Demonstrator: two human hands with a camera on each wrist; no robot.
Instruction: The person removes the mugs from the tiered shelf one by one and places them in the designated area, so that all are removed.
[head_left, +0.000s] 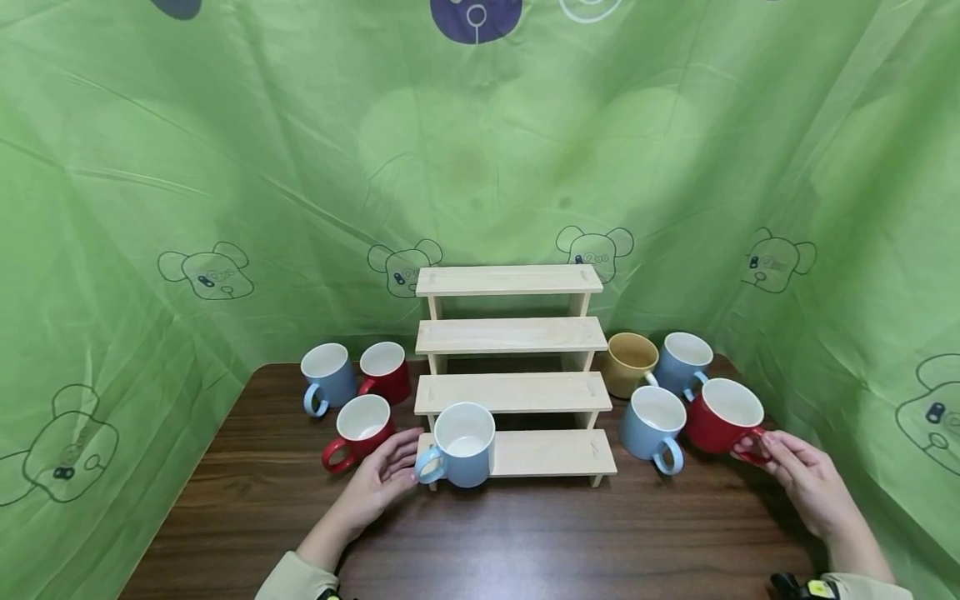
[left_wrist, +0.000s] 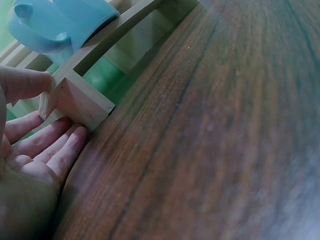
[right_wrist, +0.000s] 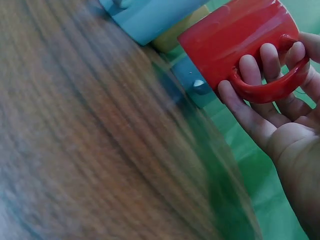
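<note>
At the right of the head view, my right hand (head_left: 806, 479) holds a red mug (head_left: 726, 417) by its handle. In the right wrist view, fingers (right_wrist: 250, 70) pass through the red handle (right_wrist: 270, 92); the mug appears to be off the table. My left hand (head_left: 378, 475) grips the left end of the lowest step of a wooden tiered stand (head_left: 551, 454), with the thumb (left_wrist: 27, 83) against the board's end in the left wrist view. A light blue mug (head_left: 465, 450) with a white inside stands on that step, its handle toward the left hand.
Left of the stand are a blue mug (head_left: 330, 379) and two red mugs, one behind (head_left: 386, 375), one nearer (head_left: 365, 425). To the right are a tan mug (head_left: 628, 367) and two blue mugs (head_left: 651, 425). A green curtain (head_left: 480, 167) surrounds the dark wooden table (head_left: 525, 542).
</note>
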